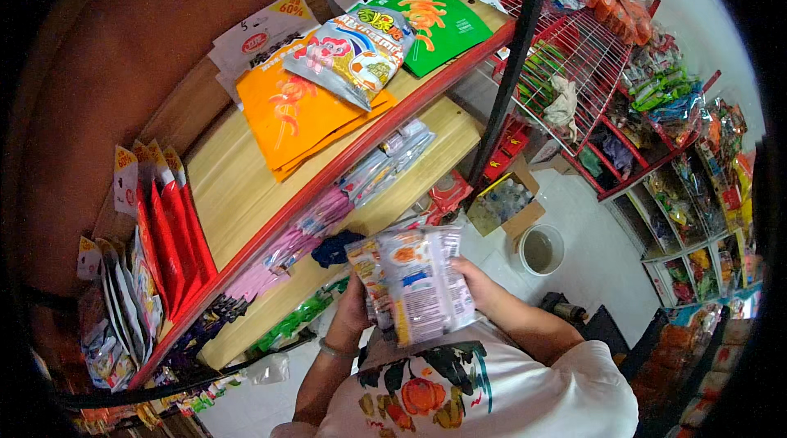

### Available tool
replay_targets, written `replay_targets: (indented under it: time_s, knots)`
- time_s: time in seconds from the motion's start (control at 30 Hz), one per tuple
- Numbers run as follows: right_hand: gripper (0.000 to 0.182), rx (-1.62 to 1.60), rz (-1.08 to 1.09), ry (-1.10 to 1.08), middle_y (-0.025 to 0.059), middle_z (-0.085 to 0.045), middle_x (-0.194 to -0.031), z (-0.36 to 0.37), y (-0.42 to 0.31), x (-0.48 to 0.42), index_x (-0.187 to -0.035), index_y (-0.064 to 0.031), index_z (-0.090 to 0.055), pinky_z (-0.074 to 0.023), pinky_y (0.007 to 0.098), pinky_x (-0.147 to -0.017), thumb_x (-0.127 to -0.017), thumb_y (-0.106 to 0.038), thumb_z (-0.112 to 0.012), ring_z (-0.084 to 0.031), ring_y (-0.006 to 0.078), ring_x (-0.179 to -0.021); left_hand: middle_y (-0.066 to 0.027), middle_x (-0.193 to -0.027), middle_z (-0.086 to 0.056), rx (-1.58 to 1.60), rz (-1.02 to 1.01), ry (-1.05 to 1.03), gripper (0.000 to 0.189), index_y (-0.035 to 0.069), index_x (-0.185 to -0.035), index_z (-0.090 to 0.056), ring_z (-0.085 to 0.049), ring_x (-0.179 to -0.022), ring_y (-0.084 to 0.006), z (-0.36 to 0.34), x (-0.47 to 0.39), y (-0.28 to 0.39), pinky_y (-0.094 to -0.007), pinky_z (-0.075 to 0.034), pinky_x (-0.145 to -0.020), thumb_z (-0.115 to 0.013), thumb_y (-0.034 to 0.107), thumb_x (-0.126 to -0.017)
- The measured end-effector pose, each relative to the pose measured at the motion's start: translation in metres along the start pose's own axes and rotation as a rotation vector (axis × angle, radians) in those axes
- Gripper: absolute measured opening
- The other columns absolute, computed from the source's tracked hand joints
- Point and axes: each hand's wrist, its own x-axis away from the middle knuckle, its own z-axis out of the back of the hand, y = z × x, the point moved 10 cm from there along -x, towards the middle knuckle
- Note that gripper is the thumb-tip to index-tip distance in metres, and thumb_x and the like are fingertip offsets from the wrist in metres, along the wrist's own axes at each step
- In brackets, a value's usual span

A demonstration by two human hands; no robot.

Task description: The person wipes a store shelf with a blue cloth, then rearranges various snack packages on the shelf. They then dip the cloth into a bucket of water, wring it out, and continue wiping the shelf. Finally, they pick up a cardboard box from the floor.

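Both hands hold a small stack of snack packets [424, 296] in front of my chest. The top packet shows its printed back, and a yellow-and-brown packet [367, 275] pokes out on the left. My left hand [355, 309] grips the stack's left side, its fingers partly hidden behind it. My right hand [478, 284] grips the right edge. Beyond them on the wooden shelf [224, 192], a silver snack packet [363, 50] lies across orange packets [276, 106] and near a green packet [452, 26].
Red packets [178, 241] stand upright at the shelf's left. Lower shelves hold pink packets [313, 216]. A black post [513, 69] rises at the shelf's right end. On the floor stand an open carton [522, 176] and a white bucket [541, 248]. A red wire rack [590, 50] stands at right.
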Motion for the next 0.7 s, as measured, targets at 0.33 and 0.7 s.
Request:
replay_targets:
  time_s: [0.33, 0.7]
  knots:
    - [0.071, 0.623, 0.068, 0.060, 0.0114, -0.036, -0.136, -0.002, -0.045, -0.020, -0.143, -0.0073, -0.014, -0.0344, 0.0326, -0.100, -0.090, -0.028, -0.055, -0.038, 0.0198, -0.124, -0.0132, -0.141, -0.039, 0.144, -0.153, -0.161, 0.099, 0.009, -0.142, -0.028, -0.040, -0.127, -0.0324, 0.030, -0.045, -0.063, -0.0486, -0.034, -0.104, -0.026, 0.082, -0.074]
    - [0.082, 1.611, 0.590, 0.225, 0.0271, -0.026, -0.136, -0.107, -0.095, 0.021, -0.133, -0.0050, -0.030, -0.0242, 0.0461, -0.106, -0.073, -0.038, -0.074, -0.029, 0.0365, -0.128, -0.0125, -0.142, -0.038, 0.232, -0.257, -0.094, 0.096, 0.011, -0.143, -0.027, -0.041, -0.127, -0.0303, 0.001, -0.044, -0.027, -0.0445, -0.033, -0.106, -0.017, 0.080, -0.077]
